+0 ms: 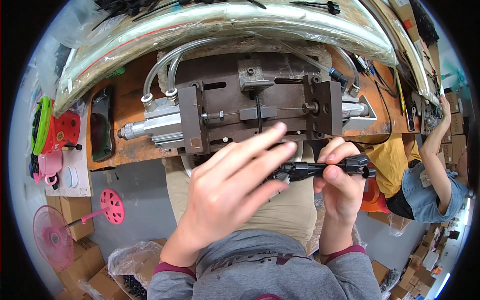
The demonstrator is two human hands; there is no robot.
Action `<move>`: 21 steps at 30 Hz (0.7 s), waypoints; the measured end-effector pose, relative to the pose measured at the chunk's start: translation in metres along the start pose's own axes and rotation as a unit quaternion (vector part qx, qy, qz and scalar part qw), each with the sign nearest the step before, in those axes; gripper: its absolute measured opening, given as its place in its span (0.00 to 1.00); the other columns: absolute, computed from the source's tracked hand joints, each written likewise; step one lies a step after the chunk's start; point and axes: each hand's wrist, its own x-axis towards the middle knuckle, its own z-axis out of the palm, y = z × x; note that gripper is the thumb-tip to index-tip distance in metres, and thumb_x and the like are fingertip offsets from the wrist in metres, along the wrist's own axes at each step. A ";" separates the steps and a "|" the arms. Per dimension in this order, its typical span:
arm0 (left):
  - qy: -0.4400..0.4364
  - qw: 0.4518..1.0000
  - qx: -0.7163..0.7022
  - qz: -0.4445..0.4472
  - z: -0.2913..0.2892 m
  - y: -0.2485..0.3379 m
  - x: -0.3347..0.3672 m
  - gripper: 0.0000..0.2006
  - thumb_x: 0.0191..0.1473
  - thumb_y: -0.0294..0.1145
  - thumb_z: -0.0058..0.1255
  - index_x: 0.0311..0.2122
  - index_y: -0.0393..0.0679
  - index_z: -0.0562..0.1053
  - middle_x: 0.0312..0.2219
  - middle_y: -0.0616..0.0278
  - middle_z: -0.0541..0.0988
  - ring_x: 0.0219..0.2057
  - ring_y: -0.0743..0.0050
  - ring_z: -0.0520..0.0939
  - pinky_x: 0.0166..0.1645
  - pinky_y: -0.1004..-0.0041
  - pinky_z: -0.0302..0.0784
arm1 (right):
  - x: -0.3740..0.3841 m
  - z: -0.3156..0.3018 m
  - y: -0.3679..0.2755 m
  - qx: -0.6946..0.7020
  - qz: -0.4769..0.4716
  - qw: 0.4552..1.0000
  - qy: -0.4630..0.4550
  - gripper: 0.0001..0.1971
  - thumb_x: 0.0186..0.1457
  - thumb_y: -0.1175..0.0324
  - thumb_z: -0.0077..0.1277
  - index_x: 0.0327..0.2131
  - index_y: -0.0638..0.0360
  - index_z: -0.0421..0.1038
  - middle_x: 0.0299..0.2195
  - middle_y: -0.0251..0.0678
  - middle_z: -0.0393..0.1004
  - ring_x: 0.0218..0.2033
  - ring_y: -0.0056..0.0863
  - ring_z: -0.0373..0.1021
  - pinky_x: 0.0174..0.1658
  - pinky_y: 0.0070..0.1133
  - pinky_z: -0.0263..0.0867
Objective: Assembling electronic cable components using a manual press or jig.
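Observation:
My right hand [341, 175] pinches a bundle of black rod-like plastic parts [307, 170] between thumb and fingers, in front of the bench's edge and above my lap. Over the left end of that bundle, my left hand [232, 187] has its fingers stretched out and apart, slightly blurred; its thumb is hidden. Just beyond my hands stands a dark metal fixture [225, 100] with a silver pneumatic cylinder [167, 125] on its left and another cylinder [355, 109] on its right. A thin black rod [258, 112] crosses the small grey block [247, 114] at its centre.
Clear air hoses [167, 65] arch behind the fixture. A phone [102, 122] lies at the wooden bench's left end. A plastic-wrapped ledge [225, 22] runs along the back. A pink fan [52, 235] stands lower left. Another person [432, 175] works at the right.

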 end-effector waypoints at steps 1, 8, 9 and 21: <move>-0.012 0.999 -0.032 0.017 -0.001 0.000 -0.001 0.23 0.36 0.28 0.68 0.43 0.40 0.80 0.41 0.56 0.83 0.33 0.66 0.83 0.38 0.73 0.79 | 0.000 0.001 0.000 0.011 0.020 1.000 -0.011 0.08 0.44 0.83 0.60 0.30 0.68 0.73 0.31 0.44 0.71 0.20 0.27 0.71 0.22 0.19 0.71; -0.062 0.988 -0.138 0.028 -0.011 0.004 -0.006 0.15 0.35 0.28 0.69 0.34 0.40 0.83 0.32 0.60 0.84 0.30 0.69 0.83 0.32 0.75 0.76 | 0.003 0.003 -0.001 0.074 0.091 0.992 -0.052 0.07 0.45 0.82 0.59 0.30 0.70 0.72 0.29 0.44 0.71 0.18 0.24 0.69 0.17 0.16 0.67; -0.068 0.986 -0.150 0.027 -0.013 0.005 -0.007 0.15 0.35 0.29 0.69 0.34 0.41 0.83 0.31 0.60 0.84 0.30 0.70 0.83 0.31 0.76 0.76 | 0.004 0.001 -0.002 0.079 0.088 0.992 -0.052 0.07 0.45 0.82 0.58 0.30 0.70 0.72 0.29 0.45 0.71 0.17 0.23 0.68 0.17 0.15 0.67; 0.016 0.999 -0.022 -0.026 -0.012 0.003 -0.026 0.18 0.31 0.26 0.71 0.34 0.40 0.82 0.38 0.58 0.81 0.34 0.69 0.81 0.33 0.76 0.76 | 0.001 -0.008 -0.003 -0.098 -0.131 0.984 0.073 0.09 0.49 0.78 0.59 0.36 0.67 0.72 0.36 0.43 0.70 0.25 0.25 0.70 0.25 0.17 0.71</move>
